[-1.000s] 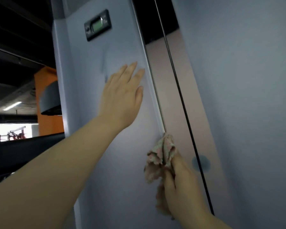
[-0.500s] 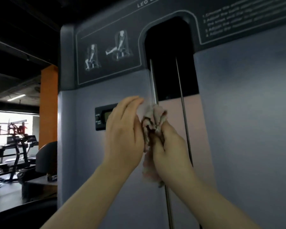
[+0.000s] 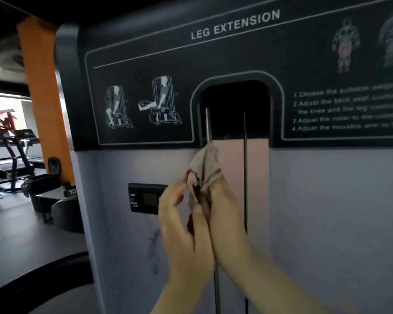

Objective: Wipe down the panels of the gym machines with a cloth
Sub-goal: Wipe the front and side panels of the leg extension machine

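Presently: right hand (image 3: pixel 225 214) gripping bunched cloth (image 3: pixel 204 171) at steel rod (image 3: pixel 208 123); left hand (image 3: pixel 179 225) alongside, fingers curled, pinching cloth; grey panel (image 3: pixel 327 211) behind.

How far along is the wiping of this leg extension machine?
Hard to call anything finished: the grey panel shows no clear wiped patch, and faint streaks remain below the display. Right now both hands, left and right, hold the bunched cloth against the metal rod at the slot's left edge. The dark instruction panel above and the wide grey area on the right seemingly remain.
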`<act>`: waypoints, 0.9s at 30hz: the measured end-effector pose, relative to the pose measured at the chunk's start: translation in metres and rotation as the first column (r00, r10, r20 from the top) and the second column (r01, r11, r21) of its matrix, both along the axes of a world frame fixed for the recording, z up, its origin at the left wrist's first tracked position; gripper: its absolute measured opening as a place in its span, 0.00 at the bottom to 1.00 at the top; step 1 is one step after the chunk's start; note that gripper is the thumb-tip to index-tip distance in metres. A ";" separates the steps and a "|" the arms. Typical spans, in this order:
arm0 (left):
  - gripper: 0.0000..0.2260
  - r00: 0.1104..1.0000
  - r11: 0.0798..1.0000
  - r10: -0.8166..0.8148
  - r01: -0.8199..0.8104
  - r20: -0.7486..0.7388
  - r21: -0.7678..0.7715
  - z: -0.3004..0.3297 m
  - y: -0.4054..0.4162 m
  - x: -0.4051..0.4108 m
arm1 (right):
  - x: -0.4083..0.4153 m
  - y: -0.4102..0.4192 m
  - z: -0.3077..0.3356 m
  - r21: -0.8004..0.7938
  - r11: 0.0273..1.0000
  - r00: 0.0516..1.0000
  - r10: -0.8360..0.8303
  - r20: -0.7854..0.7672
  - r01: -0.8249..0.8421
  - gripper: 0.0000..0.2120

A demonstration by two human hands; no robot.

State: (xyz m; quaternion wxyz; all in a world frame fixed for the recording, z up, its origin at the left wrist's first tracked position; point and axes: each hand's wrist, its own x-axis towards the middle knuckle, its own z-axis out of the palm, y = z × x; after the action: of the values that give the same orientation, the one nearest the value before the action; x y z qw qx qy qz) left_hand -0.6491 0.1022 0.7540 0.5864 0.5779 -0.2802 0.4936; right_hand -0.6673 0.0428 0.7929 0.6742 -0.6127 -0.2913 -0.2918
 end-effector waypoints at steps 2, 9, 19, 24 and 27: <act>0.13 0.991 0.999 -0.033 0.037 -0.128 0.027 -0.017 -0.001 -0.008 | -0.005 -0.002 -0.022 -0.064 0.995 0.990 -0.089 -0.107 0.082 0.16; 0.11 0.904 0.998 0.024 -0.049 -0.428 -0.048 -0.025 0.007 -0.041 | -0.044 -0.030 -0.027 -0.455 0.782 0.812 -0.552 -0.189 0.426 0.10; 0.16 0.770 0.927 -0.356 0.362 -0.529 -0.098 0.013 -0.007 -0.056 | -0.079 -0.039 0.008 -0.263 0.866 0.822 -0.491 -0.289 0.425 0.13; 0.20 0.616 0.759 -0.579 0.646 -0.534 -0.079 0.032 -0.030 -0.077 | -0.085 -0.027 0.007 -0.330 0.764 0.781 -0.614 -0.112 0.554 0.09; 0.14 0.471 0.665 -0.689 0.713 -0.551 -0.222 0.042 -0.044 -0.071 | -0.092 -0.030 0.005 -0.421 0.677 0.758 -0.652 0.038 0.604 0.22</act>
State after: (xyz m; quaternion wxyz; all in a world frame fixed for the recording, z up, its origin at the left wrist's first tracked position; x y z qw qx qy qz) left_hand -0.7203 0.0580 0.7962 0.7809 0.5461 -0.3031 -0.0023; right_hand -0.7588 0.0125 0.7976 0.4050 -0.8174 -0.0779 -0.4023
